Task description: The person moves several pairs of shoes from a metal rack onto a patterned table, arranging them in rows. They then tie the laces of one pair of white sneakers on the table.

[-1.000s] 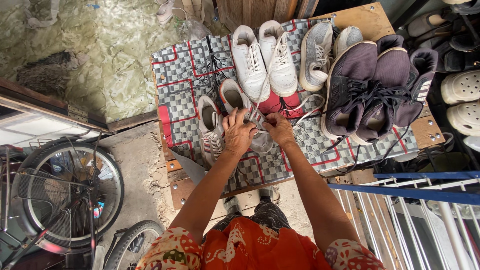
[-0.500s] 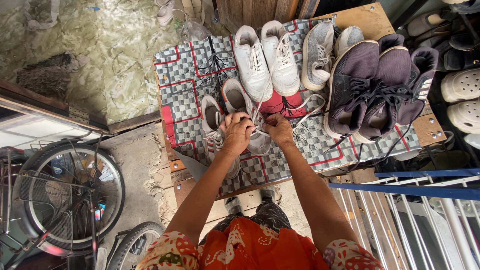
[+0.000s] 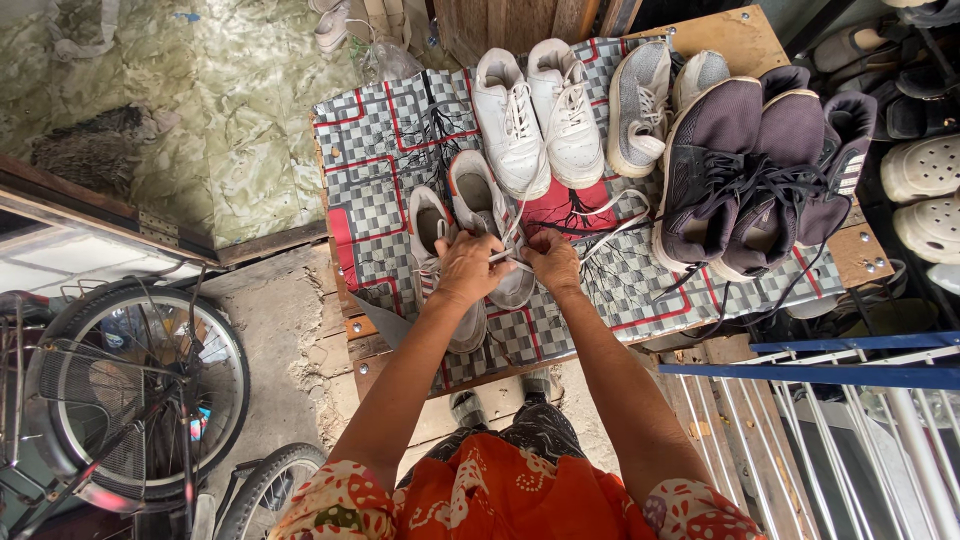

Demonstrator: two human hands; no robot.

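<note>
Gripping laces, both hands (image 3: 512,262); grey sneakers (image 3: 470,235) pointing away, lengthwise.

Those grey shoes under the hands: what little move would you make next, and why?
Probably pull the white laces snug. Both hands, left hand and right hand, pinch them over the pair of grey shoes on the checked cloth, and one lace end trails loose towards the dark sneakers. Whether a knot is formed, I cannot tell.

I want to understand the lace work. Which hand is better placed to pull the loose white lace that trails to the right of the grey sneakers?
Probably the right hand: the lace runs from it toward that side. The left hand lies over the grey sneakers.
</note>
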